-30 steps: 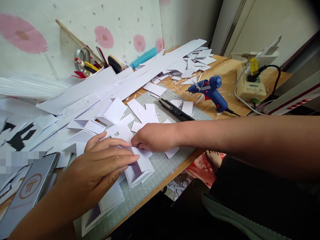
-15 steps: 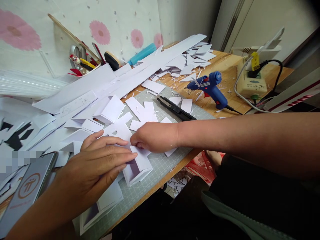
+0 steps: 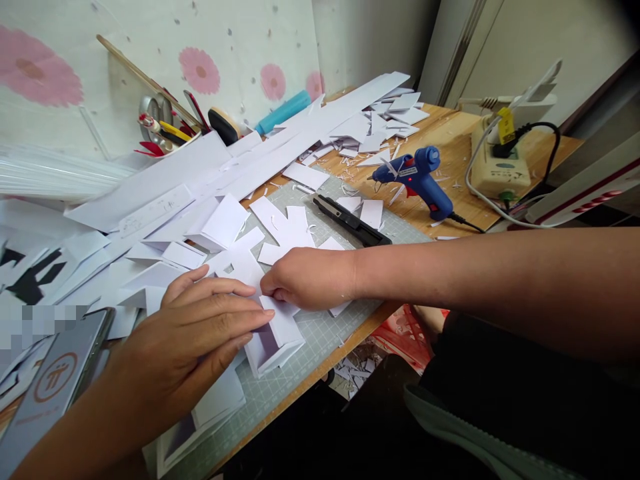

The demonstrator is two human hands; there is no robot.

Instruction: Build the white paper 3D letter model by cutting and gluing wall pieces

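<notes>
A small open-sided box of white foam board (image 3: 287, 328) sits on the grey cutting mat (image 3: 320, 333). My left hand (image 3: 207, 320) stretches over it with straight fingers, the fingertips resting at its upper edge. My right hand (image 3: 310, 279) is curled closed at the far end of the box, apparently gripping that wall; its fingertips are hidden. Beyond the hands lie flat white offcuts (image 3: 287, 230) and a black utility knife (image 3: 353, 220). Another folded white piece (image 3: 220, 400) is partly beneath my left forearm.
A blue glue gun (image 3: 417, 180) with a red light lies on the wooden table, its cord running right. Behind it stands a power strip (image 3: 500, 160) with plugs. Long white strips (image 3: 280, 147), scraps, a tool holder and a phone (image 3: 55, 380) surround the mat.
Both hands keep the same hold on the box. The whole view has shifted very slightly; nothing else has visibly moved.
</notes>
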